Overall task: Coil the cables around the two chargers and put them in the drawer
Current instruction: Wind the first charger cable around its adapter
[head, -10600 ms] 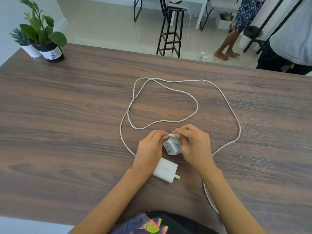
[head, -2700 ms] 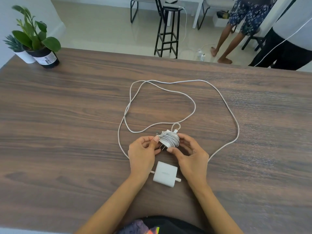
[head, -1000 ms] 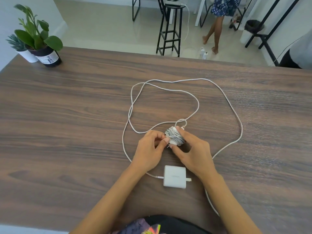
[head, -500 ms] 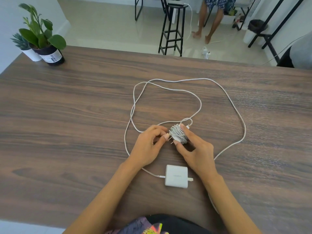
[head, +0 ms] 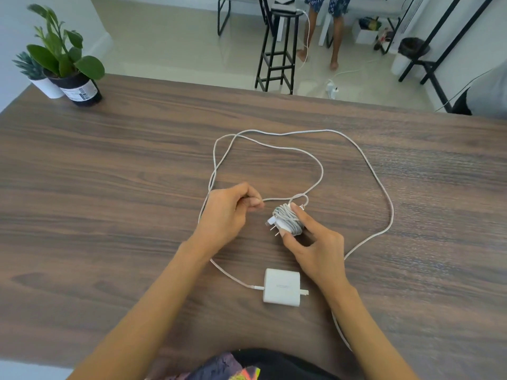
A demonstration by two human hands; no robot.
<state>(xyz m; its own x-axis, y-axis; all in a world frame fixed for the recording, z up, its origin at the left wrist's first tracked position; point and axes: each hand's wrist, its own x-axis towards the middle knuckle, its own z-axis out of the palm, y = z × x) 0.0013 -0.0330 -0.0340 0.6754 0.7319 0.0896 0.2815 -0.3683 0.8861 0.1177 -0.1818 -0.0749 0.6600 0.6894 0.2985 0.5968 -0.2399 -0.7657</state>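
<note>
A dark wood-grain table (head: 109, 171) fronts a pale tiled floor (head: 170, 45), a black stool (head: 277, 48) beyond.

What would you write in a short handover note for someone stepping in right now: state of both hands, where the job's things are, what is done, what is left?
Left hand: fingers curled, pinching the cable tail.
Right hand: holds the wrapped charger just above the table.
Second charger: flat on the table, its long cable lying loose in loops.
Done: first charger almost coiled.
Left: secure the tail, coil the second cable, put both in the drawer, which is not in view.
</note>
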